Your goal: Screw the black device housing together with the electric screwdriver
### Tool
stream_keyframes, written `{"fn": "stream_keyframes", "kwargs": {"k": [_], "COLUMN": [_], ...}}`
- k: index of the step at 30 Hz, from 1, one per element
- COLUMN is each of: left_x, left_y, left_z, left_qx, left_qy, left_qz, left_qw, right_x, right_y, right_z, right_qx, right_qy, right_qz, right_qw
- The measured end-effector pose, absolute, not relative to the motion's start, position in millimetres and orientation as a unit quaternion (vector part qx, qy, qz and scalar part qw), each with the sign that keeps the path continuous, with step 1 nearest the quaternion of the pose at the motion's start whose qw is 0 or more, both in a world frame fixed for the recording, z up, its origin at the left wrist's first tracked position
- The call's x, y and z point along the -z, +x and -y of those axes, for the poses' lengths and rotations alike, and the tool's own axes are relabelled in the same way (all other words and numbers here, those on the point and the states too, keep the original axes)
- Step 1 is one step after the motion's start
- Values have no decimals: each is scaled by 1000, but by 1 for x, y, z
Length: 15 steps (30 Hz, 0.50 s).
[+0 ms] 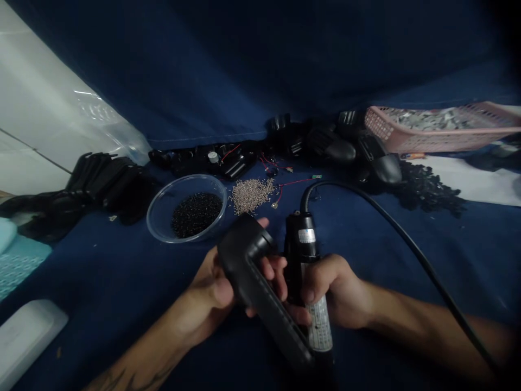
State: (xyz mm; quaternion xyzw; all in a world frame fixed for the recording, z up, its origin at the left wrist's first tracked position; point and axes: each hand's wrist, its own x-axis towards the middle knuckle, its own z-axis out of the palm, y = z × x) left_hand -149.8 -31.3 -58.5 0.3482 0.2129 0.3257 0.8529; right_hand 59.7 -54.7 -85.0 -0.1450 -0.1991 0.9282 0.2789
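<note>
Two hands meet over the blue cloth (101, 271): our left hand (211, 288) grips one black housing (252, 271), our right hand (334, 288) clasps one corded screwdriver (301, 244); one bowl (163, 203) and one screw pile (252, 195) lie behind.

Black housing (260, 288), navy cloth (101, 271), pink basket (439, 136), black pellets (196, 213), silvery screws (251, 194).

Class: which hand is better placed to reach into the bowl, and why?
Left, probably: the left hand, holding the casing, is on the bowl's side; the right hand grips the corded driver, farther off.
</note>
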Motion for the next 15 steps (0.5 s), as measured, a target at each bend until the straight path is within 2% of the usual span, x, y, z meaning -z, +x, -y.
{"fn": "stream_keyframes", "kwargs": {"k": [5,9,15], "left_x": [61,60,64], "left_y": [-146,-149,-154], "left_z": [45,42,32], "left_qx": [-296,-335,-349], "left_qy": [382,397,384], "left_qz": [-184,-205,-127], "left_qw": [856,830,845], "right_x": [85,86,93], "right_y": [63,61,62], "right_z": [58,57,58], "right_qx": [-921,-920,-926], "right_qy": [-154,-139,-107], "right_qz": [196,203,216], "right_qw": [300,305,292]}}
